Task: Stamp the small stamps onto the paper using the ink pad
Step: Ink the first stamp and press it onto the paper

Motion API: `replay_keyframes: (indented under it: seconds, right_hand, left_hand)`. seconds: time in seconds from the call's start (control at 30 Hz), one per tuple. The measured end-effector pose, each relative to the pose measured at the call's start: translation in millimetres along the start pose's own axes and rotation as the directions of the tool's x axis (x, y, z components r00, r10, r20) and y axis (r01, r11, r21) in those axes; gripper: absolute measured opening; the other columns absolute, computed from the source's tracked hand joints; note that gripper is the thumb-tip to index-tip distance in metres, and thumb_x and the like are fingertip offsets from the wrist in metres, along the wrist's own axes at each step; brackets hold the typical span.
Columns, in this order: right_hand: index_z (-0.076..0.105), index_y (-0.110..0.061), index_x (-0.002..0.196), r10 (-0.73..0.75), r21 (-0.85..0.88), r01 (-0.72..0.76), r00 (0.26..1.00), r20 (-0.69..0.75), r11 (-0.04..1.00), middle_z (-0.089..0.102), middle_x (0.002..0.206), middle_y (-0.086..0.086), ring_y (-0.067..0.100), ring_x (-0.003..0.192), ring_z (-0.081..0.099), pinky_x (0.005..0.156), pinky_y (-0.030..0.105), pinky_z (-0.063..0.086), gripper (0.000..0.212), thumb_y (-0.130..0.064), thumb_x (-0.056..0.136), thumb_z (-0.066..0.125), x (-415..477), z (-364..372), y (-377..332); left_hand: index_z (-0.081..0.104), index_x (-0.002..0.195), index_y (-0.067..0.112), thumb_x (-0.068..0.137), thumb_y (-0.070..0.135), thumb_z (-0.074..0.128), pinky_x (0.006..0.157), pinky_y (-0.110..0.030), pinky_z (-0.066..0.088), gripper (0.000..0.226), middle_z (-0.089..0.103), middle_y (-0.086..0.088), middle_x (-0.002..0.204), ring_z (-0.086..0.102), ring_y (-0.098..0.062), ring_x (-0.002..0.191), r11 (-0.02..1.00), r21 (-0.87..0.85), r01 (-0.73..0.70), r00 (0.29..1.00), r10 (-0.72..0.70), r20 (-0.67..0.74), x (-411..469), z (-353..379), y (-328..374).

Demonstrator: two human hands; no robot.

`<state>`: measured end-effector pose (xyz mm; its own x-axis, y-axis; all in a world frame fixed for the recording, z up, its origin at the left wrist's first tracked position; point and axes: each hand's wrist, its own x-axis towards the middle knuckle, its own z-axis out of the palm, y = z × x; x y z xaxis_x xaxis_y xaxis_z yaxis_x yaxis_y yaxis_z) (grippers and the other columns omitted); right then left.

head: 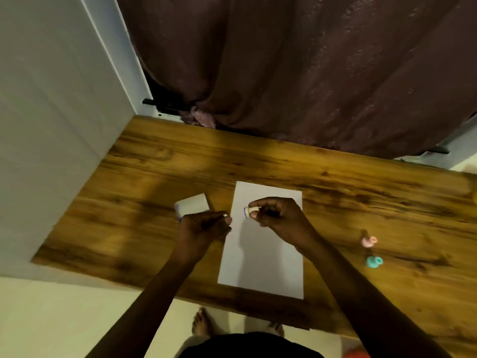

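The right hand (278,215) pinches a small white stamp (249,211) sideways over the top of the paper (265,254) on the desk (361,192). The left hand (204,226) is curled shut at the stamp's 9 o'clock, holding something tiny I can't make out. The ink pad (192,205) sits at its 11 o'clock, and pink (369,241) and teal stamps (374,261) lie off at 3 o'clock.

Dim, warm indoor light. The hands cast a soft shadow down the white paper (260,254), and a broad dark band crosses the wooden table (154,182) at left. Motion blur softens the whole frame (most plainly the wood grain and the two small stamps (371,250) at right). Wide-angle distortion bends the wall (51,125) and the curtain (309,73) edges.
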<state>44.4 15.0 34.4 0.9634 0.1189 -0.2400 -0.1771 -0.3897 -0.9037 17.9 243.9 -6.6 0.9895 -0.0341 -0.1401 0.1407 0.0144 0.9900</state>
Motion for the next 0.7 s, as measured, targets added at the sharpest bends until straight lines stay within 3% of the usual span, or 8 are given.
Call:
replay_keyframes:
  seconds: [0.13,0.2,0.33,0.5,0.6,0.7]
  right_hand:
    - [0.074,-0.021,0.112,-0.139,-0.332,0.161,0.986,0.089,0.93,0.073,0.1,-0.012,0.0,0.085,0.067,0.072,0.007,0.048,0.028,-0.035,0.087,0.077,20.0,51.5,-6.8]
    - [0.071,-0.018,0.107,-0.189,-0.457,0.233,0.972,0.141,0.858,0.075,0.1,-0.002,0.01,0.087,0.07,0.067,0.015,0.047,0.023,-0.035,0.091,0.072,30.8,79.9,-6.1]
    - [0.066,-0.013,0.116,-0.2,-0.68,0.286,0.958,0.204,0.675,0.069,0.115,0.009,0.027,0.109,0.064,0.084,0.034,0.052,0.024,-0.026,0.097,0.062,49.3,121.2,-5.9]
    - [0.064,-0.011,0.123,-0.171,-0.785,0.292,0.957,0.236,0.547,0.066,0.122,0.012,0.028,0.115,0.061,0.091,0.037,0.057,0.029,-0.021,0.095,0.065,56.5,134.8,-4.8]
    - [0.064,-0.011,0.124,-0.139,-0.804,0.267,0.964,0.228,0.532,0.065,0.122,0.012,0.028,0.115,0.061,0.092,0.037,0.058,0.029,-0.022,0.097,0.064,56.4,139.7,-1.8]
    - [0.062,-0.012,0.129,-0.112,-0.806,0.251,0.967,0.227,0.536,0.063,0.127,0.012,0.028,0.119,0.06,0.096,0.037,0.056,0.031,-0.021,0.099,0.061,56.0,144.1,2.8]
  left_hand:
    - [0.08,0.109,0.02,0.093,0.015,0.075,0.08,-0.027,0.065,0.017,0.084,0.0,0.101,0.08,-0.015,0.096,0.998,0.062,0.006,0.991,0.002,-0.131,-8.9,-68.4,-12.9]
    - [0.081,0.105,0.023,0.093,0.012,0.077,0.077,-0.025,0.064,0.017,0.085,0.005,0.097,0.081,-0.012,0.091,0.999,0.034,0.041,0.978,-0.033,-0.207,-9.7,-94.7,-18.4]
    - [0.079,0.11,0.016,0.088,0.007,0.081,0.08,-0.03,0.063,0.025,0.085,0.007,0.092,0.081,-0.013,0.086,0.994,-0.009,0.108,0.954,-0.106,-0.28,-9.3,-124.7,-27.1]
    - [0.081,0.112,0.016,0.086,0.015,0.083,0.079,-0.03,0.064,0.026,0.085,0.003,0.098,0.081,-0.016,0.09,0.993,-0.02,0.115,0.954,-0.117,-0.275,-7.7,-133.0,-33.5]
    - [0.082,0.106,0.023,0.085,0.018,0.085,0.07,-0.02,0.063,0.021,0.084,0.01,0.096,0.08,-0.01,0.088,0.995,-0.017,0.095,0.959,-0.096,-0.268,-4.9,-131.9,-39.1]
    - [0.082,0.111,0.019,0.086,0.022,0.085,0.07,-0.02,0.062,0.025,0.084,0.012,0.098,0.08,-0.008,0.089,0.992,0.034,0.122,0.958,-0.109,-0.265,-0.1,-130.0,-43.9]
